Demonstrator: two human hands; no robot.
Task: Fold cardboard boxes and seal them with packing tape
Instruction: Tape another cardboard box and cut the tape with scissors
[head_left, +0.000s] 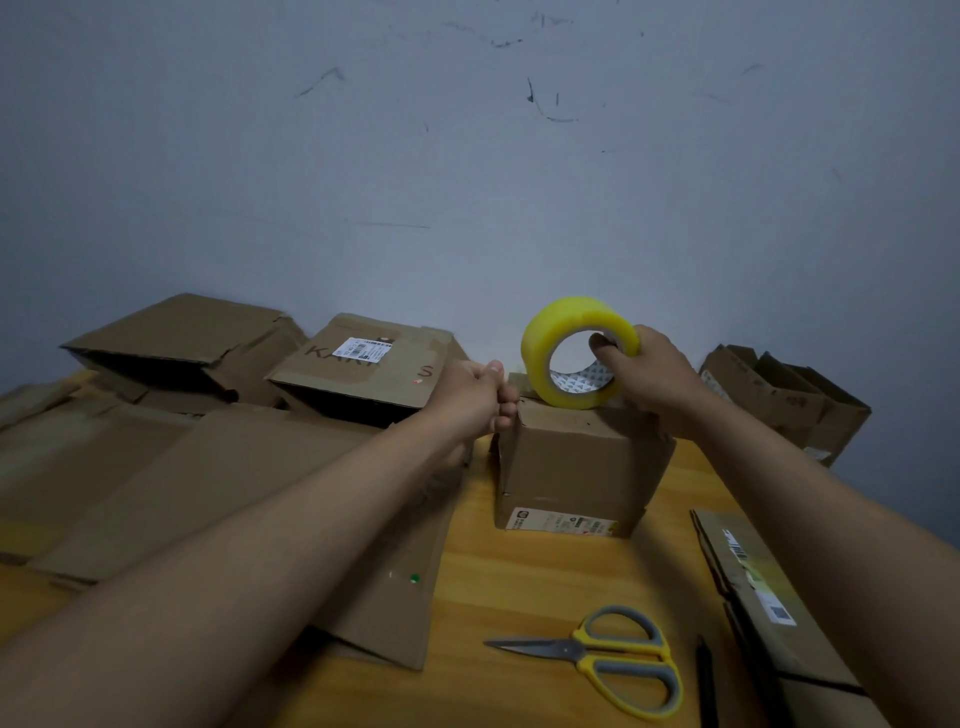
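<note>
Grip roll (578, 351) in right hand (657, 379); pinch tape end with left hand (480, 395); draw taut across box (576, 462) seam.

1. A wooden desk (519, 597) carries a small upright cardboard box (576, 467).
2. Flattened cardboard sheets (218, 483) cover its left side.
3. Yellow-handled scissors (618, 660) lie near its front edge.
4. A flat labelled box (763, 603) lies at right.

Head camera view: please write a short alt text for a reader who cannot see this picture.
A person's right hand holds a yellow tape roll on top of a small cardboard box, while the left hand grips the box's top left edge. Yellow-handled scissors lie on the wooden table, with flattened cardboard at left.
</note>
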